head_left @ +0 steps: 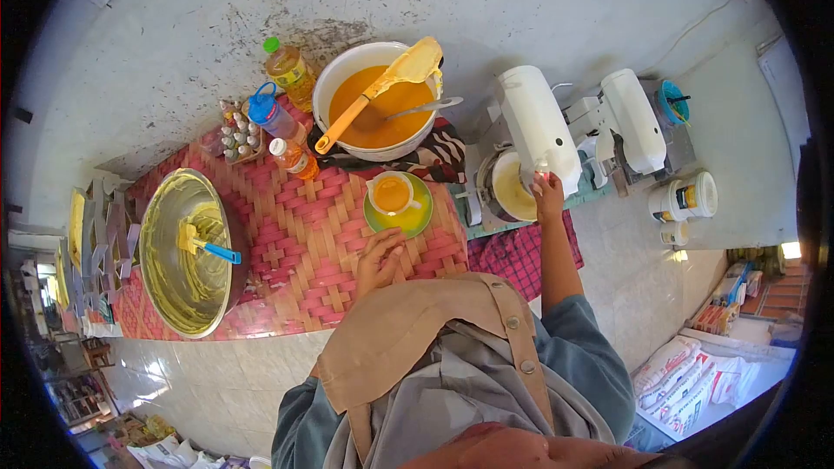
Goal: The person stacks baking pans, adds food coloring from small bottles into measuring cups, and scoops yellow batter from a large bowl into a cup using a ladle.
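Pink-patterned counter (291, 274): left hand (380, 262), fingers loose, beside green saucer (421, 219); right hand (549, 196) at white mixer (532, 117), grip indiscernible to me.

Mixer bowl (486, 194) ptly hidden behind mixer head (537, 126), sm. bottles (241, 139) w/ contents unclear
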The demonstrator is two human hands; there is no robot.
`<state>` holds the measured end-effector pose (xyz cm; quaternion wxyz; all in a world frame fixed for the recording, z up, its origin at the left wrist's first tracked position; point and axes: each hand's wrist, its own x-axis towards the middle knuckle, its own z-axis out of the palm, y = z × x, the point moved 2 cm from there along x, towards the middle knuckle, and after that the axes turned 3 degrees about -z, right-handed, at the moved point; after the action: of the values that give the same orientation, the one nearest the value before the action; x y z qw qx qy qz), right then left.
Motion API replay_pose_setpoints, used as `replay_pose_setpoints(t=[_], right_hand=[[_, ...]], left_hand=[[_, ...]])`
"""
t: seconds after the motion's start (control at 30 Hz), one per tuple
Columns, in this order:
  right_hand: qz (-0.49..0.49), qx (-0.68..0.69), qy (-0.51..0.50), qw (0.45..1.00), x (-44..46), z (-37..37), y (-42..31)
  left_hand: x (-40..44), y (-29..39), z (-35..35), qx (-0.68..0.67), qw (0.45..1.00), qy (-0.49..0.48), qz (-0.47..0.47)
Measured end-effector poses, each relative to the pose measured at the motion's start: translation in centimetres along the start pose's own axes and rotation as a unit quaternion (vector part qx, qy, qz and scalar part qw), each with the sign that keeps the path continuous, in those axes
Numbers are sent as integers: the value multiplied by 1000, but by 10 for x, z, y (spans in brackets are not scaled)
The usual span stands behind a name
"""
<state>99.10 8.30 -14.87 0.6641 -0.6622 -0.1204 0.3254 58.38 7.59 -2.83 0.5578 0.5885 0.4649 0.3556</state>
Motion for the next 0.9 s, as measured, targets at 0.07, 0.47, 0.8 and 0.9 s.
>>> replay_pose_setpoints(t=[0.07,0.47,0.8,0.9], right_hand=[[40,171,-137,975,-19,19,-24],[267,322,-548,725,-197,135,-84],[315,177,-619,698,-240,152,-71],[246,56,-584,771,-242,154,-66]], left_hand=[[0,-1,2,-33,999,7,21],[16,57,0,61,980,44,186],[-3,51,-25,-33,975,155,159],[-7,56,-30,-26,978,187,89]])
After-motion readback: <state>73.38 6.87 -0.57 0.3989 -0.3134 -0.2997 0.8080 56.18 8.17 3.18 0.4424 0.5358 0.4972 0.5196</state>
